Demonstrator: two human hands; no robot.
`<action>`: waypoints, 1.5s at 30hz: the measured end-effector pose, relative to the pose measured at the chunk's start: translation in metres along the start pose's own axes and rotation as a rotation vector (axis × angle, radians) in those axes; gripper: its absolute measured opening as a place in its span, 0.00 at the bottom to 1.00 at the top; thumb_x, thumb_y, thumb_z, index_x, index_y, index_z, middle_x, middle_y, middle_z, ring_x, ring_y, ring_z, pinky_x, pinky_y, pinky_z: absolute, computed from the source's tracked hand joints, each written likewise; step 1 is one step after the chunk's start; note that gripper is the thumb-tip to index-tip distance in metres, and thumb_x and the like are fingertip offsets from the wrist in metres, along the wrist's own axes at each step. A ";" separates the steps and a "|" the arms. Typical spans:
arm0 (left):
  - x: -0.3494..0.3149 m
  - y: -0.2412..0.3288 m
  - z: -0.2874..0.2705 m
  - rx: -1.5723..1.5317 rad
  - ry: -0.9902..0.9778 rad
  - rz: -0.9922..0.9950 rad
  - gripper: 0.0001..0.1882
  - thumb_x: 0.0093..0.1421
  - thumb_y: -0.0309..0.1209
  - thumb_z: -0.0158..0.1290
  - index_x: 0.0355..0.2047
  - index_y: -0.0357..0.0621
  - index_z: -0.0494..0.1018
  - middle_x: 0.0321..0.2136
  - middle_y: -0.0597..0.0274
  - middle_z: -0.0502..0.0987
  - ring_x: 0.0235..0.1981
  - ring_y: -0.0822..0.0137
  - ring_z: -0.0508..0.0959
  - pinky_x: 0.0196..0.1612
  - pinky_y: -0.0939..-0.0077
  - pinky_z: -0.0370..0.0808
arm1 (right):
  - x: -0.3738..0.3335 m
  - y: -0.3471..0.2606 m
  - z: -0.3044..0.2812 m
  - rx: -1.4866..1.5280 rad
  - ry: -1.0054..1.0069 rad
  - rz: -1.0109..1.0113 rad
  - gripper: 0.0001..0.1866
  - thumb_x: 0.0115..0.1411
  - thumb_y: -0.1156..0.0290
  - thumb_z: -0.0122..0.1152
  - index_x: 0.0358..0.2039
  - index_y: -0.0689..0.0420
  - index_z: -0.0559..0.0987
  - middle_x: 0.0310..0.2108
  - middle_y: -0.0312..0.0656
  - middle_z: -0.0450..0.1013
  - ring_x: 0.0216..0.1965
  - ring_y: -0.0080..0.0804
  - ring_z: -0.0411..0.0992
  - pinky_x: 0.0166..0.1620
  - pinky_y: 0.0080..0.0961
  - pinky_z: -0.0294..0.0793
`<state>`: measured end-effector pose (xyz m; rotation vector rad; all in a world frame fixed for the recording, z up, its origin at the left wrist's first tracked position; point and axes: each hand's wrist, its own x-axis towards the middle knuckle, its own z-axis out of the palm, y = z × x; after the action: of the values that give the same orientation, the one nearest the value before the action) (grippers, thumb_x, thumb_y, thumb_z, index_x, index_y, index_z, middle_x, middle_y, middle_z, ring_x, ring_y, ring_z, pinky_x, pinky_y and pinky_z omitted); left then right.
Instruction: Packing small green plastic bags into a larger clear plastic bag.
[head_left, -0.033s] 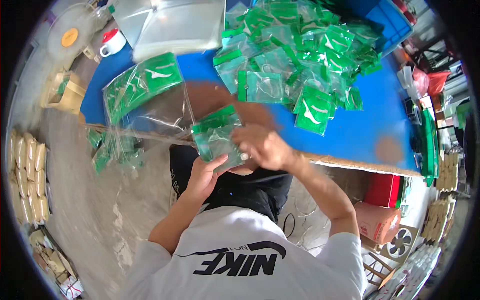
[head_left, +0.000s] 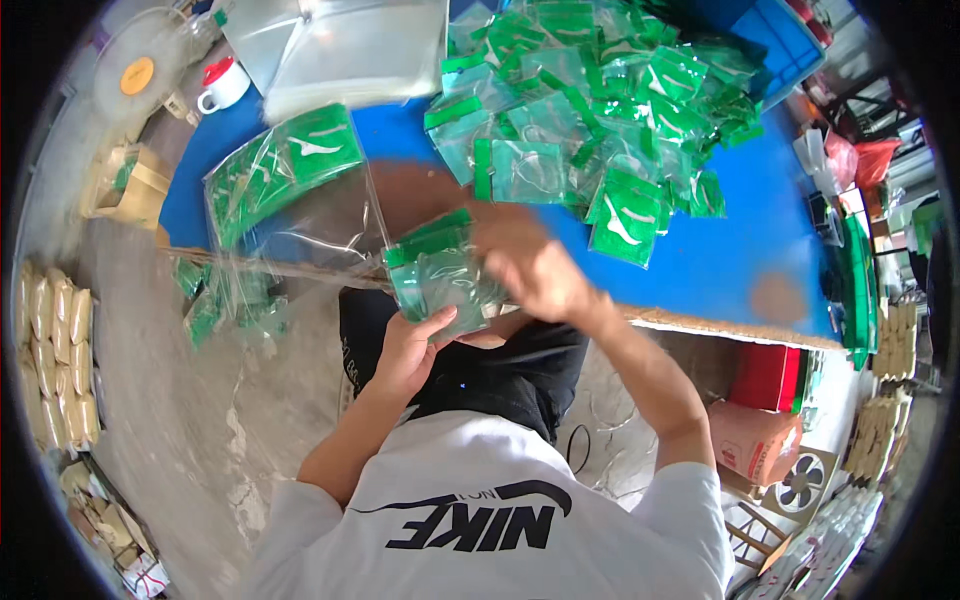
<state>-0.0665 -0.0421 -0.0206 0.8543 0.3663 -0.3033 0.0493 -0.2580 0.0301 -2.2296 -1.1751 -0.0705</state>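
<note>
Stack [head_left: 432,284] of small green-and-clear packets is held above the person's lap [head_left: 460,378], at the near edge of the blue bench [head_left: 715,275]. Left hand [head_left: 402,352]: fingers closed on the near end of the stack, thumb on top. Right hand [head_left: 540,278]: blurred, fingers curled at the stack's right side; whether they grip a packet cannot be told.

A large clear bag [head_left: 335,218] lies to the left, green packets in its far part, its near part draped over the bench edge. Its right side comes close to the stack; contact cannot be confirmed. A loose pile [head_left: 610,120] covers the far middle of the bench. More packets [head_left: 240,305] show below the edge on the left; whether bagged or on the floor cannot be determined.

Risks, as judged: the stack is fanned unevenly and pinched at one end only, so slick film could let packets slide out onto the lap or floor [head_left: 180,430] if the thumb eases. Packets clinging together could cause two to be taken as one. The bag's overhanging film could catch a sleeve or forearm and be dragged off. Any knock to the heaped pile could spill its loose outer packets.
</note>
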 end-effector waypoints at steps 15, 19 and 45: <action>-0.004 -0.020 -0.002 -0.092 0.194 -0.068 0.26 0.61 0.33 0.62 0.57 0.42 0.67 0.52 0.63 0.75 0.53 0.66 0.75 0.54 0.65 0.75 | 0.060 0.063 0.025 -0.413 0.108 0.006 0.22 0.65 0.61 0.56 0.55 0.62 0.74 0.62 0.55 0.64 0.67 0.57 0.56 0.68 0.53 0.55; -0.016 -0.010 -0.015 -0.167 0.258 -0.003 0.26 0.60 0.32 0.63 0.56 0.40 0.68 0.50 0.62 0.76 0.52 0.66 0.76 0.53 0.67 0.74 | 0.028 0.025 0.019 -0.326 -0.038 -0.089 0.26 0.63 0.58 0.59 0.56 0.61 0.74 0.61 0.54 0.65 0.66 0.57 0.59 0.67 0.51 0.57; 0.002 -0.020 -0.025 -0.005 -0.095 -0.043 0.24 0.60 0.25 0.62 0.55 0.37 0.69 0.49 0.58 0.77 0.53 0.63 0.76 0.58 0.62 0.73 | -0.110 -0.016 0.018 -0.323 0.158 0.360 0.35 0.57 0.60 0.69 0.61 0.61 0.68 0.65 0.58 0.60 0.66 0.58 0.58 0.66 0.52 0.57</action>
<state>-0.0780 -0.0354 -0.0499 0.8250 0.2966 -0.3814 -0.0332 -0.3225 -0.0113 -2.6293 -0.7026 -0.3019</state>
